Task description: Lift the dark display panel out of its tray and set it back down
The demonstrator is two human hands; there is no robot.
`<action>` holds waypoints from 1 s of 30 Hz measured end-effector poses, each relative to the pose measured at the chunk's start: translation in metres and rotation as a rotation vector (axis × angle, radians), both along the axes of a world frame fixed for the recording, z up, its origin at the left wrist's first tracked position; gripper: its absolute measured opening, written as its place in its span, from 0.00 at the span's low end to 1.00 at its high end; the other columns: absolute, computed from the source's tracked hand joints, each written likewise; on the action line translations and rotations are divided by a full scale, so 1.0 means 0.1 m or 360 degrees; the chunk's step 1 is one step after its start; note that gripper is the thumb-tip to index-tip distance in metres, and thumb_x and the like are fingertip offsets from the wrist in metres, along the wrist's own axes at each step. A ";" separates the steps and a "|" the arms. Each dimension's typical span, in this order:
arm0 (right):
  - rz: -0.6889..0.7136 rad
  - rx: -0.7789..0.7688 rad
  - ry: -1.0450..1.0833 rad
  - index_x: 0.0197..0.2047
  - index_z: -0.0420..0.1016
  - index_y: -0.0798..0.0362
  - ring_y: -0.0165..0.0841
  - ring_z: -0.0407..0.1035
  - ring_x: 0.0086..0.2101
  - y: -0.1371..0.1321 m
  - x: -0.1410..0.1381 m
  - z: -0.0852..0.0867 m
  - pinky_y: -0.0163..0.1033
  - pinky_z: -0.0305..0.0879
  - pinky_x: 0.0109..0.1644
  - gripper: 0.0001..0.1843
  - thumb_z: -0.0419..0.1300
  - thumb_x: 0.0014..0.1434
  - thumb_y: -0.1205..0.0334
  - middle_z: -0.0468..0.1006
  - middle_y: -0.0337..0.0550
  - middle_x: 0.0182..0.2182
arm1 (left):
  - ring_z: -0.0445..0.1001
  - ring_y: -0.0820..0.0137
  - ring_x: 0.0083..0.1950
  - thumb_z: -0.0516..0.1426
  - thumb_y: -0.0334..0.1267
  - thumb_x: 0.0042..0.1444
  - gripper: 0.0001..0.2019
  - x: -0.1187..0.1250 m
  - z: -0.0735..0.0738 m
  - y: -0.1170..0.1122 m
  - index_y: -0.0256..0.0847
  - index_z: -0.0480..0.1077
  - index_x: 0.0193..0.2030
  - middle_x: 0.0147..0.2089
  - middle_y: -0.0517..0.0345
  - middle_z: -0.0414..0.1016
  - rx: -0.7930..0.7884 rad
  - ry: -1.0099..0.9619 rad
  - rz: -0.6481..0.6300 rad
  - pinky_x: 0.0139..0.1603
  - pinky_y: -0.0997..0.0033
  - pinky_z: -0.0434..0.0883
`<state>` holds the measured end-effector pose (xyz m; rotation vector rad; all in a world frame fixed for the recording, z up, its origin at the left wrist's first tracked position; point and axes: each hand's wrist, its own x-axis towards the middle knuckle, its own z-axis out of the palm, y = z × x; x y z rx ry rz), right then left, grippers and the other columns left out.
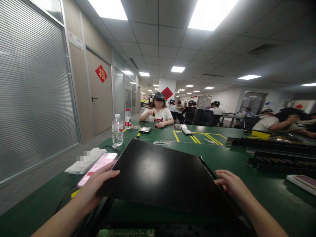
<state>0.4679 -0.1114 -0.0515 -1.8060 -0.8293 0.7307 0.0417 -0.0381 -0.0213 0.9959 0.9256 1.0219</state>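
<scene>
A green circuit board (125,233) lies nearest, at the bottom edge; beyond it a black panel (158,177) spans between the hands over the green table (269,197). The left hand (97,181) pinches the panel's left edge, thumb on top. The right hand's (229,186) fingers curl narrowly at the right edge; whether they grip, I cannot tell.

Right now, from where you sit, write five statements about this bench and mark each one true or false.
1. The left hand holds an edge of the black panel. True.
2. The right hand grips a bottle. False: the right hand is at the panel's right edge.
3. Two bottles, a nearer one and a farther one, stand on the green table. True.
4. The lit phone lies right of the panel. False: the lit phone lies to its left.
5. The table's markings are blue. False: the markings are yellow.
</scene>
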 end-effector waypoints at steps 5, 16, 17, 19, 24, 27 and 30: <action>-0.0005 0.0021 -0.0016 0.41 0.67 0.55 0.25 0.55 0.14 0.02 0.06 -0.06 0.32 0.47 0.19 0.20 0.55 0.46 0.52 0.77 0.44 0.20 | 0.77 0.59 0.41 0.58 0.33 0.43 0.27 -0.01 -0.03 0.01 0.46 0.65 0.53 0.39 0.57 0.80 -0.0056 -0.0072 0.0008 0.40 0.63 0.72; -0.0143 -0.0078 -0.0367 0.37 0.72 0.54 0.33 0.65 0.19 0.06 0.14 -0.09 0.36 0.56 0.23 0.20 0.55 0.44 0.50 0.78 0.45 0.20 | 0.78 0.58 0.36 0.62 0.36 0.38 0.31 0.07 -0.16 0.06 0.42 0.65 0.54 0.36 0.54 0.81 -0.0086 0.0007 0.0014 0.35 0.64 0.73; -0.0149 -0.0076 -0.0399 0.37 0.72 0.53 0.33 0.66 0.19 0.06 0.15 -0.10 0.36 0.57 0.23 0.20 0.55 0.44 0.50 0.78 0.45 0.20 | 0.78 0.58 0.36 0.62 0.36 0.38 0.31 0.07 -0.16 0.06 0.41 0.65 0.54 0.36 0.54 0.81 -0.0089 0.0016 0.0014 0.35 0.64 0.73; -0.0151 -0.0074 -0.0450 0.37 0.72 0.53 0.34 0.67 0.20 0.07 0.17 -0.12 0.36 0.57 0.23 0.20 0.55 0.44 0.50 0.78 0.45 0.21 | 0.78 0.59 0.36 0.62 0.36 0.37 0.30 0.08 -0.15 0.05 0.40 0.66 0.52 0.36 0.54 0.81 -0.0086 0.0047 0.0032 0.35 0.65 0.73; -0.0156 -0.0156 -0.0583 0.37 0.72 0.52 0.36 0.69 0.24 0.08 0.19 -0.13 0.38 0.57 0.27 0.19 0.54 0.44 0.50 0.78 0.44 0.21 | 0.78 0.60 0.36 0.62 0.34 0.37 0.29 0.08 -0.09 0.00 0.37 0.67 0.51 0.33 0.54 0.81 -0.0095 0.0076 -0.0033 0.34 0.68 0.72; -0.0138 -0.0222 -0.0674 0.37 0.71 0.51 0.38 0.71 0.29 0.08 0.19 -0.11 0.39 0.58 0.32 0.18 0.53 0.45 0.51 0.78 0.42 0.22 | 0.78 0.61 0.36 0.60 0.33 0.41 0.26 0.05 -0.09 0.01 0.36 0.67 0.50 0.34 0.53 0.81 -0.0080 0.0056 -0.0135 0.35 0.68 0.72; -0.0113 -0.0264 -0.0730 0.38 0.71 0.50 0.38 0.71 0.31 0.08 0.17 -0.11 0.39 0.58 0.34 0.17 0.53 0.46 0.51 0.79 0.41 0.24 | 0.78 0.61 0.36 0.60 0.33 0.41 0.25 0.04 -0.14 0.03 0.37 0.67 0.50 0.34 0.54 0.81 -0.0080 0.0065 -0.0170 0.36 0.67 0.72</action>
